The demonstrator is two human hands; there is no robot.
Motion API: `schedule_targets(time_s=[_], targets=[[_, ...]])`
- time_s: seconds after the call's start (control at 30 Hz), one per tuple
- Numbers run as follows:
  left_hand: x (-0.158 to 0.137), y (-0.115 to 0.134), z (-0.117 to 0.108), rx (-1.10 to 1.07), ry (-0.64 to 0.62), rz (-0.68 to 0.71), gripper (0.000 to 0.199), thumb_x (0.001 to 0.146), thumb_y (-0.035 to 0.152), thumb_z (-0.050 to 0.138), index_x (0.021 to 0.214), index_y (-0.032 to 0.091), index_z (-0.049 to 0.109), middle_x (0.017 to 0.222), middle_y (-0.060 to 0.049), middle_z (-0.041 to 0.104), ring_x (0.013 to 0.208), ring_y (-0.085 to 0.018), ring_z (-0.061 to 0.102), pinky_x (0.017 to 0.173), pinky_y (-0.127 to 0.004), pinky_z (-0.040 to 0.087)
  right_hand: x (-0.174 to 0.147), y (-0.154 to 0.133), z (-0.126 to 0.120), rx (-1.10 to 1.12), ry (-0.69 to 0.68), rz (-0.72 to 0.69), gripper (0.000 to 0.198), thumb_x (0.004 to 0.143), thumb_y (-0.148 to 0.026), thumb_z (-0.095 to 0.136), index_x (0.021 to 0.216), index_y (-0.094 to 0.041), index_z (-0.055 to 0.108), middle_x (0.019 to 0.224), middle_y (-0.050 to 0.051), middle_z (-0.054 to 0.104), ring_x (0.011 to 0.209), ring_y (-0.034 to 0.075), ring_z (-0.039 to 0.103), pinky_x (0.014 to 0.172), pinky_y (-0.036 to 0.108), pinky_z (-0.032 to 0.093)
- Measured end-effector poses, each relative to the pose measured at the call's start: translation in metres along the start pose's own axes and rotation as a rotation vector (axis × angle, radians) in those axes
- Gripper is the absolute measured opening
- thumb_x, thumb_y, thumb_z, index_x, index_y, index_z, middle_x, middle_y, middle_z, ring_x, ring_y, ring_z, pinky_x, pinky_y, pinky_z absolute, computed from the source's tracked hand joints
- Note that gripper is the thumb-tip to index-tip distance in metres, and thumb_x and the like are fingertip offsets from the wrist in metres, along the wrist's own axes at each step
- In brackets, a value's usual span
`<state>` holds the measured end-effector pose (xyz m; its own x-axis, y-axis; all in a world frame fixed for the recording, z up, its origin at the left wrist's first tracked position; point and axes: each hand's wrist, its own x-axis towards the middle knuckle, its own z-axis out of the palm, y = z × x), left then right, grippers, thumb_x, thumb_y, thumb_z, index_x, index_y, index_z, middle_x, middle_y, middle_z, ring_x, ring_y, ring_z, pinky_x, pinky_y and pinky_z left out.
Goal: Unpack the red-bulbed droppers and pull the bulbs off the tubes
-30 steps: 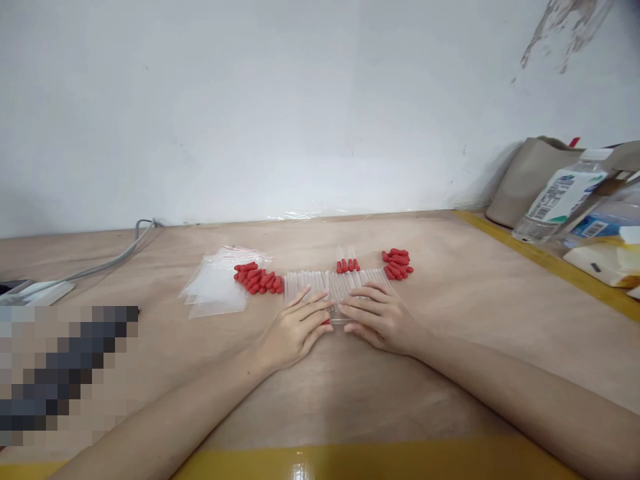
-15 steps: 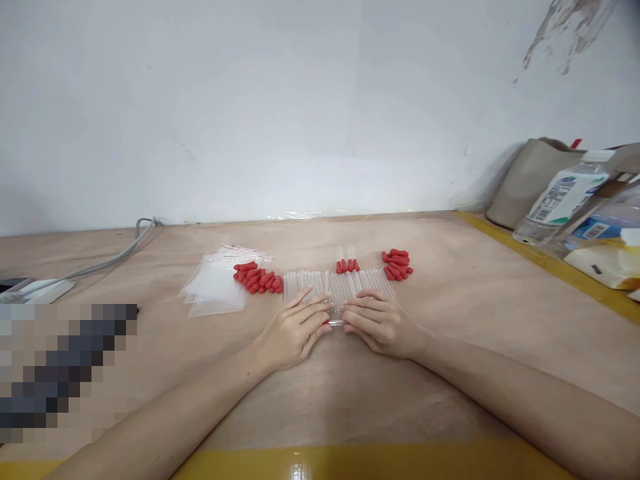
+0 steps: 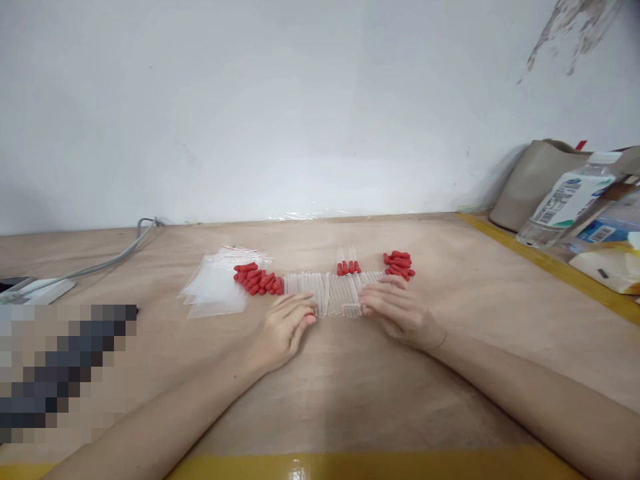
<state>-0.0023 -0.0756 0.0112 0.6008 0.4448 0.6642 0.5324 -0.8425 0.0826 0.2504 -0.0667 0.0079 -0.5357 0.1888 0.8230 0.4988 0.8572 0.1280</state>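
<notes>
My left hand (image 3: 286, 331) is closed, with a small red rubber bulb (image 3: 311, 315) showing between thumb and fingers. Across from it, my right hand (image 3: 401, 312) pinches a clear dropper tube (image 3: 351, 306), held sideways with its free end pointing left. Beneath the fingertips lies a row of clear glass-like tubes (image 3: 325, 287), side by side. Just behind the row are several droppers with red bulbs fitted (image 3: 349, 267). One pile of red bulbs (image 3: 257, 280) lies left of the row; a smaller pile of red bulbs (image 3: 399, 264) is behind my right hand.
Clear zip bags (image 3: 215, 283) are stacked at the left. A grey cable (image 3: 115, 259) runs to the wall. On the right stand a bag (image 3: 520, 183), a plastic bottle (image 3: 565, 203) and a tissue pack (image 3: 607, 267). Yellow tape (image 3: 350, 463) lines the front edge.
My hands have moved apart. The left drew back leftward with the red bulb; the right shifted right with the tube, which earlier spanned the gap between both hands.
</notes>
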Motion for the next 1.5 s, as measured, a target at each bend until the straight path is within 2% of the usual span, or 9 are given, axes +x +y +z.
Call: schedule_targets(time_s=[0.13,0.27,0.47,0.63,0.8,0.97,1.1,1.3,1.5], targets=[[0.004,-0.008,-0.003,0.015,0.098,-0.171,0.014,0.086,0.017,0.045,0.093,0.017,0.057,0.085,-0.005,0.053,0.077,-0.014,0.053,0.066,-0.027,0.047,-0.008,0.033,-0.009,-0.182,0.086,0.213,0.014,0.079,-0.019,0.057,0.092,-0.021,0.063,0.069,0.000,0.063,0.067,0.013,0.056,0.070,0.032,0.039],[0.016,-0.008,-0.006,0.032,0.083,-0.282,0.026,0.087,0.015,0.039,0.108,0.017,0.053,0.089,-0.006,0.046,0.084,-0.015,0.049,0.073,-0.030,0.047,-0.017,0.065,-0.018,-0.330,0.153,0.504,0.020,0.083,-0.025,0.048,0.094,-0.020,0.065,0.063,0.001,0.054,0.060,0.013,0.051,0.065,0.032,0.036],[0.043,-0.014,0.000,0.033,0.008,-0.285,0.031,0.084,0.016,0.042,0.115,0.018,0.049,0.084,-0.004,0.050,0.077,-0.015,0.052,0.070,-0.031,0.048,-0.041,0.104,-0.025,-0.257,0.206,0.837,0.030,0.080,-0.030,0.043,0.100,-0.016,0.061,0.070,0.006,0.057,0.061,0.016,0.051,0.056,0.030,0.039],[0.059,-0.016,0.017,-0.033,0.087,-0.297,0.022,0.084,0.024,0.049,0.105,0.017,0.049,0.087,-0.004,0.057,0.076,-0.013,0.056,0.066,-0.026,0.048,-0.058,0.122,-0.022,-0.153,0.277,1.070,0.033,0.074,-0.035,0.050,0.098,-0.015,0.059,0.075,0.007,0.062,0.060,0.016,0.054,0.054,0.029,0.042],[0.052,-0.015,0.029,0.023,0.012,-0.302,0.021,0.081,0.027,0.053,0.099,0.018,0.050,0.084,-0.003,0.061,0.079,-0.018,0.059,0.066,-0.030,0.047,-0.061,0.122,-0.018,-0.085,0.199,0.996,0.029,0.073,-0.039,0.054,0.087,-0.015,0.062,0.083,0.009,0.065,0.074,0.020,0.059,0.061,0.031,0.046],[0.049,-0.023,0.020,0.071,0.099,-0.295,0.019,0.080,0.027,0.053,0.096,0.018,0.052,0.084,-0.004,0.062,0.081,-0.018,0.059,0.071,-0.031,0.046,-0.057,0.118,-0.017,-0.041,0.155,0.899,0.024,0.074,-0.039,0.056,0.082,-0.017,0.063,0.084,0.007,0.066,0.079,0.020,0.060,0.072,0.035,0.047],[0.059,-0.041,-0.004,0.129,0.120,-0.408,0.022,0.079,0.026,0.051,0.099,0.017,0.052,0.086,-0.004,0.062,0.074,-0.016,0.059,0.068,-0.028,0.046,-0.045,0.103,-0.017,-0.085,0.174,0.780,0.021,0.077,-0.037,0.054,0.078,-0.018,0.064,0.080,0.006,0.067,0.074,0.019,0.060,0.071,0.036,0.045],[0.061,-0.078,-0.051,0.284,-0.030,-0.639,0.013,0.073,0.028,0.054,0.079,0.019,0.060,0.083,-0.003,0.062,0.069,-0.016,0.059,0.067,-0.026,0.046,-0.020,0.057,-0.006,-0.289,0.124,0.486,0.009,0.075,-0.026,0.058,0.071,-0.023,0.065,0.066,0.000,0.066,0.070,0.017,0.057,0.079,0.040,0.032],[0.051,-0.105,-0.088,0.273,-0.112,-0.881,0.020,0.067,0.027,0.052,0.083,0.022,0.064,0.081,-0.001,0.067,0.073,-0.019,0.061,0.059,-0.025,0.045,-0.013,0.040,-0.004,-0.369,0.042,0.306,0.011,0.074,-0.019,0.057,0.065,-0.022,0.062,0.057,-0.002,0.063,0.063,0.014,0.053,0.076,0.037,0.028]])
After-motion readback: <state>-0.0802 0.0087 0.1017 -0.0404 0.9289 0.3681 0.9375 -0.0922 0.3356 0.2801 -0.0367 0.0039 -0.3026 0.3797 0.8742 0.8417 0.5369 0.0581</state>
